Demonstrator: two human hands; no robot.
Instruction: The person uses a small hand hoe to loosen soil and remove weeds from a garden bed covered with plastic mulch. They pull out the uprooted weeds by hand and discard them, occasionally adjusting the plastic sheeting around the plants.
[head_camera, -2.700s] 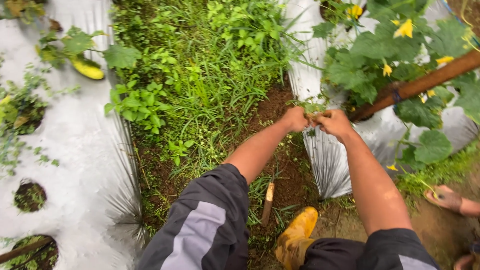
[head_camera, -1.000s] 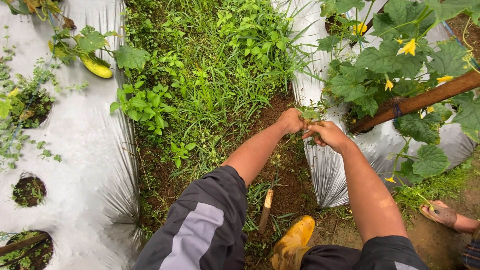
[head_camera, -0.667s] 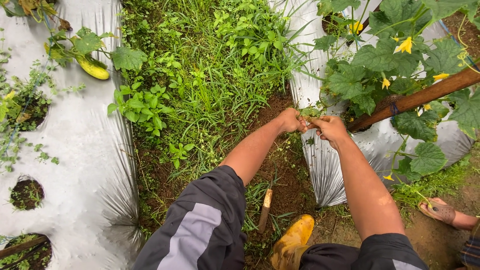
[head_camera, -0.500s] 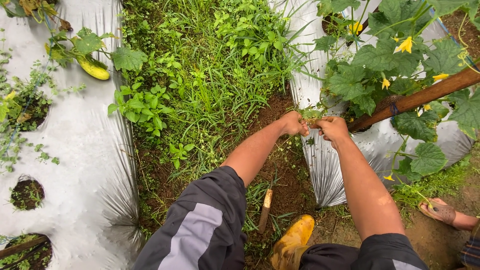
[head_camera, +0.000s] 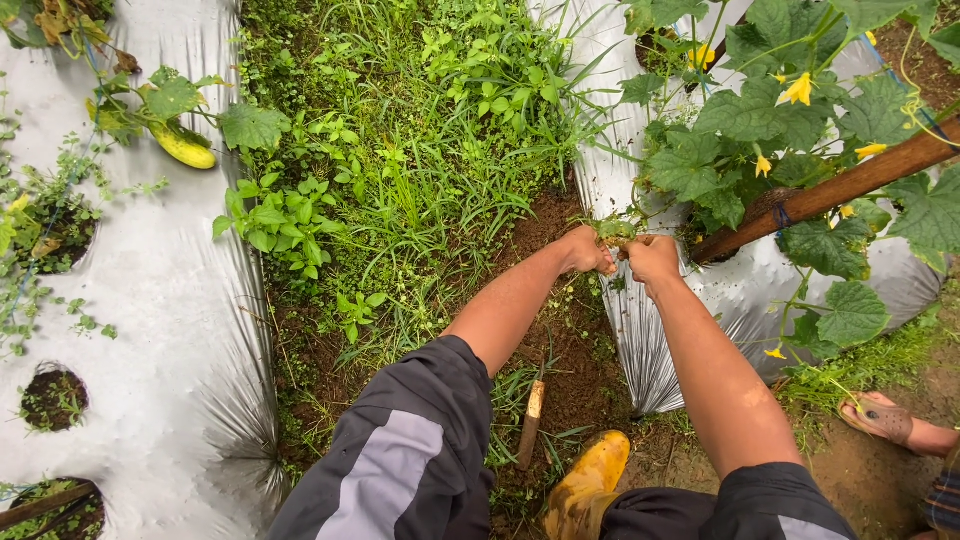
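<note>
**Between two mulched beds: both hands on a tuft of weeds**

In the furrow between two beds under silver plastic mulch (head_camera: 150, 300), one person squats, camera looking down over dark trousers and a yellow boot (head_camera: 592, 478).

- Left hand (head_camera: 588, 250): fist closed, fingers wrapped about a small tuft of weeds (head_camera: 617, 230) at the edge of the right-hand bed.
- Right hand (head_camera: 652, 260): fist closed just beside the left, knuckles nearly touching it, gripping the same tuft from the other side.
- Tuft of weeds: held between the two fists, right at the rim of the mulch sheet. Whether its roots are free of the soil cannot be told.
- Wooden-handled tool (head_camera: 531, 424): lying on the bare soil between the knees, untouched by either hand.
- Bare soil patch (head_camera: 560, 350): brown earth directly under the arms, with few plants on it; judged already weeded.
- Green weed growth (head_camera: 420, 170): thick grass and broad-leaved weeds filling the furrow beyond the hands; judged as work left, the larger share.
- Cucumber vine (head_camera: 760, 120): large leaves and yellow flowers on the right bed, beside a slanting brown pole (head_camera: 830, 190).
- Yellow cucumber (head_camera: 182, 147): lying on the left bed's mulch.
- Another person's sandalled foot (head_camera: 885, 420): at the right edge, well apart.
</note>
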